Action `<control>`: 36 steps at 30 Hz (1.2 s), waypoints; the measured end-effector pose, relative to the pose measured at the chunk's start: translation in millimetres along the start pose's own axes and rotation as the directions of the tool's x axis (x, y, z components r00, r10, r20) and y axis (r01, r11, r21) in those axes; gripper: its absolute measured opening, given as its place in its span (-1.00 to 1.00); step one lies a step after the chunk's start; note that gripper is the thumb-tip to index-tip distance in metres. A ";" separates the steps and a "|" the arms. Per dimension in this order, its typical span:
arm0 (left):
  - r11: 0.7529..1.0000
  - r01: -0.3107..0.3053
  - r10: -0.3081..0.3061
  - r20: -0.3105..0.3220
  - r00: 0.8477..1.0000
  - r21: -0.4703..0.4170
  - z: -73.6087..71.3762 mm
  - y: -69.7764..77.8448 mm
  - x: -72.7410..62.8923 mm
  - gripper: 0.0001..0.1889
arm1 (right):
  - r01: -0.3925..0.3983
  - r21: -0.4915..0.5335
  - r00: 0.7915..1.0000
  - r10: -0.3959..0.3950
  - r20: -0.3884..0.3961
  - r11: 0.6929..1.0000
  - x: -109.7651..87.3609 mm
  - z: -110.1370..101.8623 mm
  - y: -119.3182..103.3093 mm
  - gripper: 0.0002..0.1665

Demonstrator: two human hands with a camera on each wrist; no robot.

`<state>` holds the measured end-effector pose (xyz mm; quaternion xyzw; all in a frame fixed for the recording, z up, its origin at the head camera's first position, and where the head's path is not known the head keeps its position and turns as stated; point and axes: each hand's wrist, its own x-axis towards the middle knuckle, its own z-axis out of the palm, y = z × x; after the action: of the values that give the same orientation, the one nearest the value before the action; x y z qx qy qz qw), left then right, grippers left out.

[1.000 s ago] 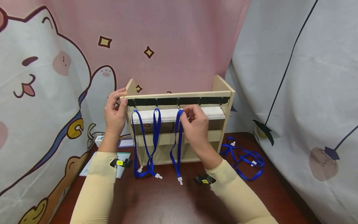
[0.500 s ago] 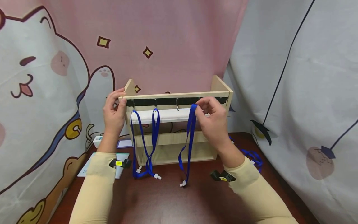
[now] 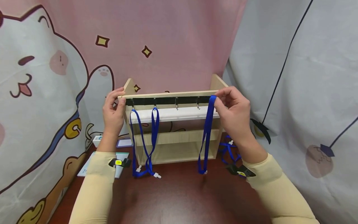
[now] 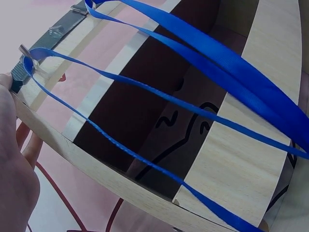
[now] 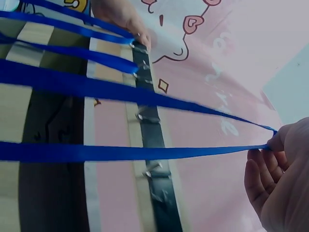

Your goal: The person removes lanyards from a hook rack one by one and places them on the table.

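Observation:
My right hand [image 3: 233, 110] pinches the top loop of a blue lanyard [image 3: 208, 130] between thumb and fingertips. The lanyard hangs in front of the right end of a wooden shelf rack [image 3: 174, 137], its clip end low over the table. In the right wrist view, its two straps [image 5: 207, 153] run taut from my fingers past the hook strip. My left hand [image 3: 113, 113] grips the rack's upper left corner, thumb in front. Two blue lanyards [image 3: 154, 124] hang from the two left hooks. The third hook [image 3: 176, 106] and fourth hook [image 3: 198, 105] are bare; my right hand hides the fifth.
More blue lanyards [image 3: 230, 152] lie on the table right of the rack, partly behind my right arm. Left of it are a white booklet [image 3: 123, 157], a purple-edged card [image 3: 124, 143] and a small white box [image 3: 97, 140]. Printed curtains [image 3: 179, 46] surround the table.
My right hand has lifted the lanyard off the third hook and carried it right, to the rack's right end. The left hand stays on the corner.

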<state>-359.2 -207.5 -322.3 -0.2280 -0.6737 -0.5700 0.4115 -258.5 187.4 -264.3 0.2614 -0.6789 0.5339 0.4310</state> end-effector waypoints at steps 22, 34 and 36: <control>0.999 0.038 -0.038 0.001 0.999 -0.007 2.2 21.3 -4.1 -0.72 | -0.052 -0.045 0.995 0.048 -0.085 0.998 15.7 -65.9 14.4 -0.86; 1.000 0.015 -0.015 0.001 1.000 -0.010 -1.3 -11.2 0.2 -0.74 | -0.125 -0.161 0.990 0.111 -0.091 0.979 3.6 -79.3 26.6 -0.87; 1.000 0.017 -0.017 0.005 1.000 -0.008 -2.4 -12.2 0.5 -0.74 | -0.141 -0.182 0.988 0.128 -0.083 0.973 -0.1 -79.4 31.4 -0.88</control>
<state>-368.3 -212.9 -329.0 -0.2255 -0.6742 -0.5756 0.4040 -259.7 272.1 -275.4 0.1538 -0.7265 0.5046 0.4403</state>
